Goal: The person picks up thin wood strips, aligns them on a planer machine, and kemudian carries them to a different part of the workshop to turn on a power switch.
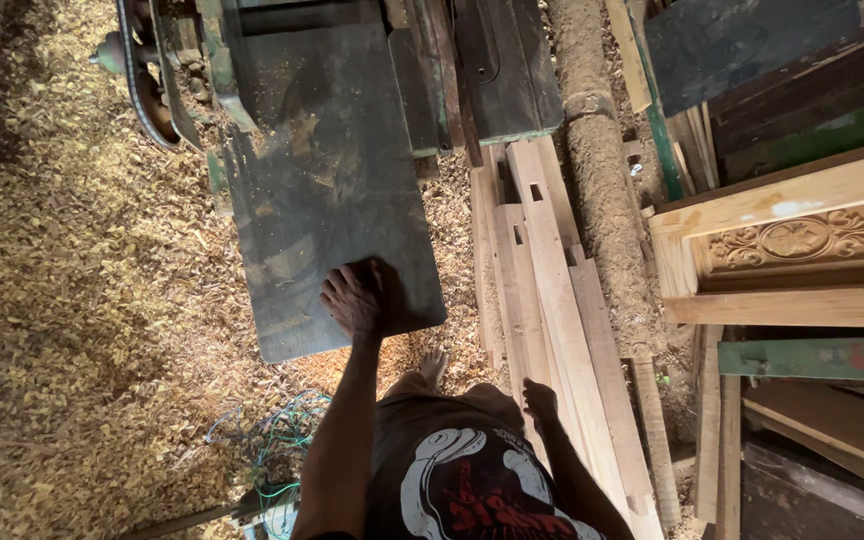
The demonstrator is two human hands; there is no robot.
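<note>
While the left hand (354,300) is laid flat on the near end of the dark metal machine table (327,190), no workpiece is seen on that table, so the step in hand is judged to be a pause or bracing at the machine, w/ nothing being fed yet. The fingers are spread and released, palm down, touching the table near its front edge; nothing is grasped. The left arm is held almost straight, reaching fwd from the shoulder.

The right hand (540,400) is lowered beside the hip, just beside the stack of pale wooden rails (552,300) lying on the floor to the right of the machine. Its fingers look loosely curled and empty, though whether the stack is actually touched cannot be told. The right arm is bent slightly, approx. vertical.

A next move is judged to call for a rail being gripped and lifted clear of the stack, w/ care for the bare foot (433,366) among the wood shavings (72,300). A carved wooden panel (802,240) is stood well apart, far right.
</note>
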